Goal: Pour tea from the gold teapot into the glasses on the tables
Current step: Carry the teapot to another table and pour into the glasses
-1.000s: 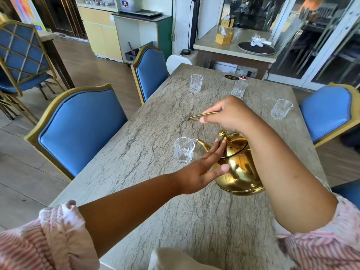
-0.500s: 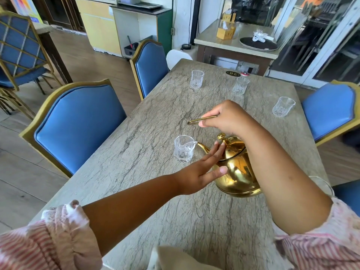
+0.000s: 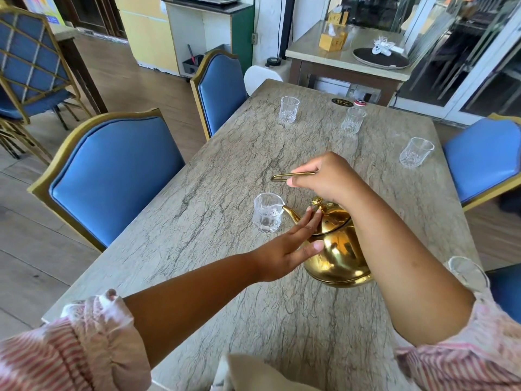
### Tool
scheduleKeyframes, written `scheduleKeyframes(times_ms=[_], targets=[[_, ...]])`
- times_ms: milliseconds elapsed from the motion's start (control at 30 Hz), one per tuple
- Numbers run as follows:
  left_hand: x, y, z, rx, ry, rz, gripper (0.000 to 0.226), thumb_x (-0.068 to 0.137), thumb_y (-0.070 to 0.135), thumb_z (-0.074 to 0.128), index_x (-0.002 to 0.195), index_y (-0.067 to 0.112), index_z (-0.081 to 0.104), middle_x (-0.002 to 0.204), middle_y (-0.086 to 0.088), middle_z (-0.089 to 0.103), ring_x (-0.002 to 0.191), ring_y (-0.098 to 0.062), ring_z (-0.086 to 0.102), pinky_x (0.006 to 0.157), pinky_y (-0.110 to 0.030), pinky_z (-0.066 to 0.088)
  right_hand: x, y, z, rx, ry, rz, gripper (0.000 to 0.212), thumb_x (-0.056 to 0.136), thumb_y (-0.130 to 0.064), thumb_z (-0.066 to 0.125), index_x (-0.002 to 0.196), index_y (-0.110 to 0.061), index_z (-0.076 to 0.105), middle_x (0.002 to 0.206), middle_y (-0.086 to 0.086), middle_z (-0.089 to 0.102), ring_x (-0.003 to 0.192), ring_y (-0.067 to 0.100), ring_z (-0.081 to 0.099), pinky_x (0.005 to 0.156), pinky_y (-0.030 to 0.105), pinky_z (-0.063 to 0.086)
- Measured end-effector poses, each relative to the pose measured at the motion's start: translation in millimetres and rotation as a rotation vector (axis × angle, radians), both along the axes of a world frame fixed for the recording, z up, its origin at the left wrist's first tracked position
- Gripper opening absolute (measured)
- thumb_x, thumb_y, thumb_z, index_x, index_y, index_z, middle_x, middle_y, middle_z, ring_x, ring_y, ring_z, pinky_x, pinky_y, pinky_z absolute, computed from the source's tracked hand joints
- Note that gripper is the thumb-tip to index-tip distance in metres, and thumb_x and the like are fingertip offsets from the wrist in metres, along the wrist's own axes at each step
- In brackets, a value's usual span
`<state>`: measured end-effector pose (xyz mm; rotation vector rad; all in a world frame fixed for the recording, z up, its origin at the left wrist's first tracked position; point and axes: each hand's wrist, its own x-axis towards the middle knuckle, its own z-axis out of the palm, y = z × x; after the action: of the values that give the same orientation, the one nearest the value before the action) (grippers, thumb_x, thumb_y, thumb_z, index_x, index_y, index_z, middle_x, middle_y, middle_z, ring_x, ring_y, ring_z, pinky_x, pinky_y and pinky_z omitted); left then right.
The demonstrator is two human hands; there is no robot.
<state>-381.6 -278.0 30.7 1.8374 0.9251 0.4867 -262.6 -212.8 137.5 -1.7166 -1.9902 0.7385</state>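
The right hand's grip [image 3: 328, 176] is closed on the thin gold handle [image 3: 293, 175] of the gold teapot [image 3: 337, 249], holding the pot tilted above the tabletop [image 3: 225, 170] with its spout pointing left. The spout tip sits at the rim of the near glass [image 3: 267, 212], which stands just left of the pot and holds some clear liquid. The left hand [image 3: 284, 249] is flat and open, gripping nothing; its fingertips rest on the teapot's lid [image 3: 329, 211] beside the knob. Three more glasses stand well apart toward the far end: one at far left [image 3: 288, 109], one at far centre [image 3: 352, 120], one at the right edge [image 3: 415, 152]. Another glass [image 3: 466, 273] shows partly behind the right forearm. Blue chairs [image 3: 112, 176] line both sides.
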Motion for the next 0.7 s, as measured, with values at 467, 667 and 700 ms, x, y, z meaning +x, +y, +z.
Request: scheduleKeyframes(times_ms=[467, 667, 700], targets=[[0, -8, 3, -0.014, 0.08, 0.033, 0.058, 0.097, 0.039, 0.034, 0.148, 0.031, 0.006, 0.156, 0.012, -0.012, 0.141, -0.003, -0.007, 0.114, -0.028, 0.007, 18, -22, -23, 0.054, 0.284, -0.128, 0.043, 0.078, -0.032, 0.076, 0.118, -0.017, 0.069, 0.13, 0.005, 0.064, 0.119, 0.017, 0.059, 0.091, 0.022, 0.041], [2, -19, 7, 0.024, 0.087, 0.09, 0.06, 0.093, 0.049, 0.036, 0.147, 0.035, 0.013, 0.157, 0.017, -0.005, 0.142, -0.004, 0.002, 0.118, -0.04, 0.013, 33, -41, -33, 0.005, 0.466, -0.224, 0.042, 0.078, -0.033, 0.076, 0.085, 0.007, 0.068, 0.049, -0.004, 0.042, 0.036, 0.005, 0.036, 0.041, 0.017, 0.033], [1, -22, 6, 0.06, 0.093, 0.106, 0.061, 0.092, 0.052, 0.037, 0.147, 0.036, 0.014, 0.157, 0.017, -0.003, 0.143, -0.004, 0.003, 0.118, -0.043, 0.013, 35, -44, -34, -0.008, 0.501, -0.234, 0.046, 0.078, -0.033, 0.076, 0.085, 0.011, 0.065, 0.044, -0.005, 0.036, 0.032, 0.005, 0.028, 0.037, 0.016, 0.026]])
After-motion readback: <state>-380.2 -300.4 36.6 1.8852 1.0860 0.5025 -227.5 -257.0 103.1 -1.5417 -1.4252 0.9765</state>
